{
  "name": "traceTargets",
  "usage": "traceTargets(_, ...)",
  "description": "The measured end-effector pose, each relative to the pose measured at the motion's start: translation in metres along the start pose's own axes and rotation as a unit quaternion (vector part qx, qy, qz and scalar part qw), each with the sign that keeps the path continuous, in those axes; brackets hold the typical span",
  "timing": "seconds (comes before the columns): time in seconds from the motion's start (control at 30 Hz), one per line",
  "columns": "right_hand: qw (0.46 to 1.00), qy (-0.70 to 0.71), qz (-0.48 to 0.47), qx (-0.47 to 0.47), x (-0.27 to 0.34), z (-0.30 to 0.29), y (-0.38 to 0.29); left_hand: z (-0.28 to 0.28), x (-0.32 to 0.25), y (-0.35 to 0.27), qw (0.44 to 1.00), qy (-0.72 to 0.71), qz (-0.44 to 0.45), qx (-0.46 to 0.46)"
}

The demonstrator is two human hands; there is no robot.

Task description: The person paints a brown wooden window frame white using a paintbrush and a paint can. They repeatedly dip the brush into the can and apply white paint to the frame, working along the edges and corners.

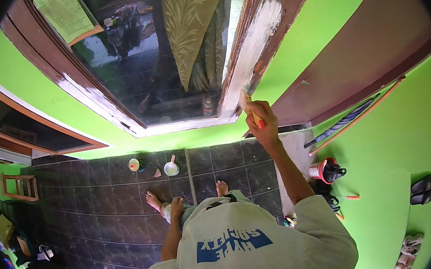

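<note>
My right hand [262, 120] grips the wooden handle of a paintbrush [249, 106]. The brush's pale bristles touch the lower part of the window frame's right side [248, 49], where white paint covers much of the brown. White also runs along the bottom rail [180, 127] and partway up the left side. My left hand [176, 207] rests on my leg by the knee, its fingers partly hidden. On the dark tiles stand an open paint tin [171, 169] with a flat stick across it and another tin [135, 165] to its left. A small pinkish scrap lies between them.
A brown door [347, 48] is to the right of the window. A folded umbrella [340, 120] and a long stick lean on the green wall beside a red bucket [328, 170]. At the left stands a small wooden frame [20, 187]. My bare feet are on the tiles.
</note>
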State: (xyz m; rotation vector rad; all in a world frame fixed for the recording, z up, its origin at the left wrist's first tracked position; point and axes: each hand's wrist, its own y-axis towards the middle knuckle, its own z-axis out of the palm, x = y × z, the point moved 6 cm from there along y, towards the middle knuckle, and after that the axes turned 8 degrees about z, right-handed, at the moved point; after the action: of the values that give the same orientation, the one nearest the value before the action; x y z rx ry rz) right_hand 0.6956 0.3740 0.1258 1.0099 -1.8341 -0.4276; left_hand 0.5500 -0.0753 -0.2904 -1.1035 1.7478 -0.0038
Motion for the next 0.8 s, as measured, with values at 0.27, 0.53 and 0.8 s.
traceTargets(0.27,0.992,-0.022,-0.095,-0.075,0.055,-0.046,0.08,0.0,-0.009,-0.006,1.0,0.006,-0.003,-0.001)
traceTargets(0.53,0.992,-0.059,-0.078,-0.08,0.043,-0.031,0.049,0.0,-0.01,-0.003,1.0,-0.005,0.009,-0.001)
traceTargets(0.8,0.999,-0.034,-0.003,0.009,0.005,0.007,-0.006,-0.003,-0.017,-0.005,1.0,-0.008,-0.007,-0.004)
